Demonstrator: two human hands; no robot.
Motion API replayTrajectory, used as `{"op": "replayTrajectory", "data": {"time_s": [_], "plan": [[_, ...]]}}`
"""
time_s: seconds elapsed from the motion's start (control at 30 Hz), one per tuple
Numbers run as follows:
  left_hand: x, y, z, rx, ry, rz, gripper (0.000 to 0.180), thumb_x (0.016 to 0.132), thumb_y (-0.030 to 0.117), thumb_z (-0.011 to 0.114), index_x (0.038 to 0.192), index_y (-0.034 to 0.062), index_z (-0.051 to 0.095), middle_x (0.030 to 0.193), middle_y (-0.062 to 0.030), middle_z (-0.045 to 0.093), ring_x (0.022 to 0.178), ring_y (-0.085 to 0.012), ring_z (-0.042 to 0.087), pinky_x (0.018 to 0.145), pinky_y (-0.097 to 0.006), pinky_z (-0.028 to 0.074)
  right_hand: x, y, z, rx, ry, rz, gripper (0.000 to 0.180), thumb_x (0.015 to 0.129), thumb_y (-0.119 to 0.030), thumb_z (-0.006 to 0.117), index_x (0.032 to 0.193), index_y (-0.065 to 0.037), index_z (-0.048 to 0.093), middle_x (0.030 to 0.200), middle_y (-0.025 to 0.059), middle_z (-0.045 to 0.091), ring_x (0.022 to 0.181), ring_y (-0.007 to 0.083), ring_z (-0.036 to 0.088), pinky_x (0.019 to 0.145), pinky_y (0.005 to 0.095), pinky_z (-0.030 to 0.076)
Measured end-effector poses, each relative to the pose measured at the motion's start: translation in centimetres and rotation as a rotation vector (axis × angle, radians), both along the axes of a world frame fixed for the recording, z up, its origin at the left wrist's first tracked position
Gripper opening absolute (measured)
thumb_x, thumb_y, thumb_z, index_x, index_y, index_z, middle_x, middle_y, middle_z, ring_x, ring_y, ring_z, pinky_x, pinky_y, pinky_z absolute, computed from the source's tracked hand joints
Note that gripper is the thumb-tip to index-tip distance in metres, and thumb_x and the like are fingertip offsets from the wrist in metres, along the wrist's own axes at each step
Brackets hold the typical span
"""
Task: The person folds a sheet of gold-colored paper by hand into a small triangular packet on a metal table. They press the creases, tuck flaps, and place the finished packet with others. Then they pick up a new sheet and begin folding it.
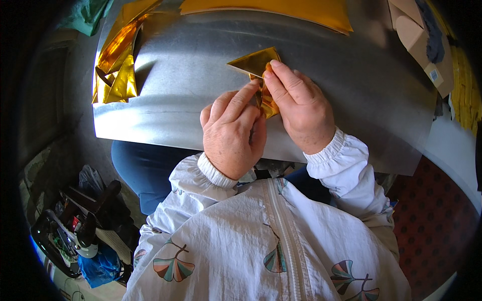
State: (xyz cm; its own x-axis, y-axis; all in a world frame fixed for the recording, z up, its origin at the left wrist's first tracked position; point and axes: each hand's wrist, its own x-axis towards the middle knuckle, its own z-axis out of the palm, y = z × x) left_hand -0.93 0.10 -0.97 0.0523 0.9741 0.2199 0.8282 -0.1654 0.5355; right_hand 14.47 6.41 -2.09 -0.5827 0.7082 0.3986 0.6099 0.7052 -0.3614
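Note:
Between my hands, just above the metal tabletop, is a partly folded sheet of shiny gold foil paper [255,61]. Its upper part forms a flat triangle, and a creased strip runs down below it. My right hand [304,108] pinches the paper's right edge with thumb and fingers. On the left side, my left hand [226,118] has its index fingertip against the fold just under the triangle. The other left fingers curl in, with the thumb beside the lower strip. My fingers cover part of the paper.
Folded gold foil pieces [116,75] lie at the table's left edge. A stack of flat gold sheets [271,9] is at the far edge of the metal table [175,95]. Cardboard [411,40] stands at the far right; a blue plastic bag [100,266] sits low on the left.

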Motion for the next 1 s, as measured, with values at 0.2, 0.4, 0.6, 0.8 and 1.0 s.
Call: {"op": "replayTrajectory", "data": {"time_s": [0.2, 0.4, 0.6, 0.8, 1.0], "plan": [[-0.1, 0.0, 0.1, -0.016, 0.003, -0.006, 0.011, 0.072, 0.01, 0.069, 0.083, 0.0065, 0.067, 0.126, -0.0053, 0.062, 0.109, -0.0229, 0.057, 0.09, -0.036, 0.04, -0.2, -0.4, 0.3, -0.011, -0.072, -0.037, 0.033, 0.083, -0.001, 0.062, 0.116, -0.002, 0.066, 0.124, 0.0116, 0.06, 0.1, 0.0311, 0.062, 0.089, 0.0395, 0.051], [-0.1, 0.0, 0.2, -0.011, 0.004, -0.018, 0.013, 0.072, 0.01, 0.069, 0.084, 0.0063, 0.067, 0.126, -0.005, 0.061, 0.109, -0.0228, 0.057, 0.091, -0.036, 0.04, -0.4, -0.5, 0.3, -0.034, -0.09, -0.044, 0.035, 0.083, 0.0, 0.061, 0.117, -0.002, 0.065, 0.124, 0.0123, 0.061, 0.101, 0.0309, 0.062, 0.093, 0.0421, 0.049], [-0.1, 0.1, 0.3, -0.025, 0.011, -0.026, 0.013, 0.073, 0.009, 0.069, 0.085, 0.0059, 0.067, 0.127, -0.0043, 0.061, 0.108, -0.0223, 0.056, 0.091, -0.036, 0.04, -0.6, -0.6, 0.3, -0.062, -0.104, -0.057, 0.036, 0.083, 0.0, 0.061, 0.119, -0.002, 0.064, 0.126, 0.0131, 0.059, 0.104, 0.0309, 0.061, 0.097, 0.0427, 0.047], [-0.2, 0.1, 0.4, -0.037, 0.012, -0.025, 0.013, 0.072, 0.009, 0.069, 0.084, 0.0067, 0.067, 0.126, -0.0042, 0.061, 0.108, -0.0224, 0.056, 0.09, -0.036, 0.04, -0.9, -0.5, 0.4, -0.102, -0.081, -0.072, 0.04, 0.084, 0.0, 0.059, 0.125, 0.0, 0.058, 0.133, 0.0161, 0.052, 0.109, 0.0351, 0.058, 0.098, 0.0416, 0.046], [-0.2, 0.2, 0.3, -0.014, 0.017, -0.035, 0.013, 0.071, 0.009, 0.069, 0.083, 0.0069, 0.066, 0.125, -0.0041, 0.061, 0.108, -0.0223, 0.056, 0.09, -0.036, 0.039, -1.0, -0.5, 0.6, -0.104, -0.163, -0.067, 0.046, 0.084, -0.001, 0.058, 0.13, 0.002, 0.052, 0.136, 0.0182, 0.049, 0.109, 0.0366, 0.058, 0.099, 0.0418, 0.046]]}}
